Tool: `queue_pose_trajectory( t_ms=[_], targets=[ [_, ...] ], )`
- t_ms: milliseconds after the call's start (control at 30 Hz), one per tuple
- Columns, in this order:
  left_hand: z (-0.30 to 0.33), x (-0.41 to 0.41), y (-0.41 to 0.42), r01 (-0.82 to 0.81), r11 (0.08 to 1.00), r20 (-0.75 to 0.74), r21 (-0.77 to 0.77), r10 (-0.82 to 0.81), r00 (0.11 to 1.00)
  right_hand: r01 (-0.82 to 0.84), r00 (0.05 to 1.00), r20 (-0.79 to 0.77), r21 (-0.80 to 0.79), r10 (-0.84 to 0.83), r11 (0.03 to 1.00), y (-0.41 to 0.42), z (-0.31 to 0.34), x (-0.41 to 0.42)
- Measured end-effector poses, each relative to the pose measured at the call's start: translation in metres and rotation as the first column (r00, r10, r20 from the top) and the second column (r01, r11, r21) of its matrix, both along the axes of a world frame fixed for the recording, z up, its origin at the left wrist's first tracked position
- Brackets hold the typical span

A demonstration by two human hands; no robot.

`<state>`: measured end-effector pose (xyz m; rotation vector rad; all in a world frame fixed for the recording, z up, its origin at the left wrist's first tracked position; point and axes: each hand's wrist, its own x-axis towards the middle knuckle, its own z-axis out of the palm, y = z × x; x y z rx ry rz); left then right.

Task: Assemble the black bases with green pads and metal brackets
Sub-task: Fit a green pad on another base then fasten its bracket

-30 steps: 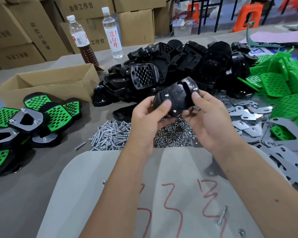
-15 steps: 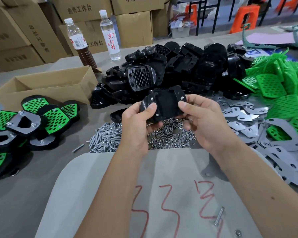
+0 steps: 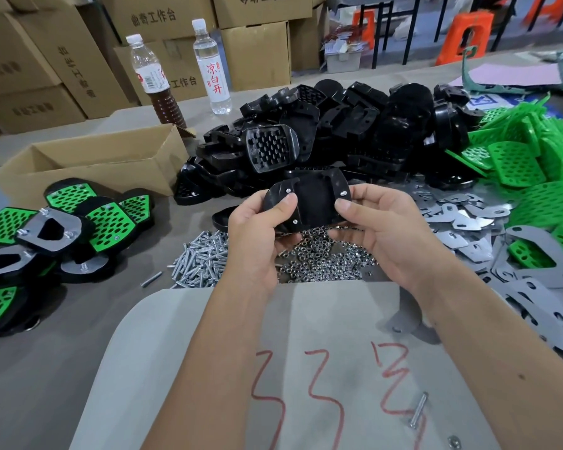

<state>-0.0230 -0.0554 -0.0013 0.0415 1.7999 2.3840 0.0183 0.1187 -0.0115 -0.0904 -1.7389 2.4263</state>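
I hold one black base (image 3: 309, 201) in both hands above the pile of nuts; bolt ends show through its holes. My left hand (image 3: 257, 241) grips its left end with the thumb on top. Its right end is gripped by my right hand (image 3: 381, 232), thumb by a bolt end. A heap of black bases (image 3: 355, 134) lies behind. Green pads (image 3: 533, 164) are piled at the right, and metal brackets (image 3: 475, 228) are spread below them. Finished assemblies (image 3: 62, 222) lie at the left.
Bolts (image 3: 199, 261) and nuts (image 3: 322, 258) lie in piles under my hands. A grey board (image 3: 182, 352) with red marks lies in front, a loose bolt (image 3: 418, 410) on it. An open cardboard box (image 3: 88, 164) and two bottles (image 3: 213, 66) stand at the back left.
Both hands have turned the black base from a tilted pose to nearly level and lowered it a little. The grip on both ends has stayed.
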Motion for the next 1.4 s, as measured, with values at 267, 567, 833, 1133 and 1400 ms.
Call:
queue_pose_trajectory(
  t_ms=[267, 567, 833, 1133, 1400],
  targets=[
    [-0.003, 0.005, 0.007, -0.005, 1.0, -0.001, 0.005, 0.005, 1.0, 0.105, 0.994, -0.007, 0.021, -0.105, 0.994, -0.002, -0.003, -0.002],
    [-0.002, 0.001, -0.001, 0.153, 0.984, -0.092, -0.093, -0.162, 0.983, 0.14, 0.99, 0.003, 0.025, -0.141, 0.99, 0.003, -0.003, -0.002],
    [-0.004, 0.0, 0.002, 0.087, 0.985, -0.238, -0.147, -0.121, 0.964, 0.079, 0.996, 0.023, 0.061, -0.081, 0.995, 0.006, -0.002, -0.001],
    [0.0, 0.002, 0.001, 0.102, 0.981, -0.323, -0.165, -0.152, 0.934, 0.093, 0.99, -0.125, 0.186, -0.07, 0.978, 0.004, -0.003, -0.003],
    [-0.001, 0.004, 0.0, 0.177, 0.981, -0.167, -0.085, -0.189, 0.968, 0.066, 0.99, -0.133, 0.189, -0.041, 0.98, 0.009, -0.003, -0.002]
  ],
)
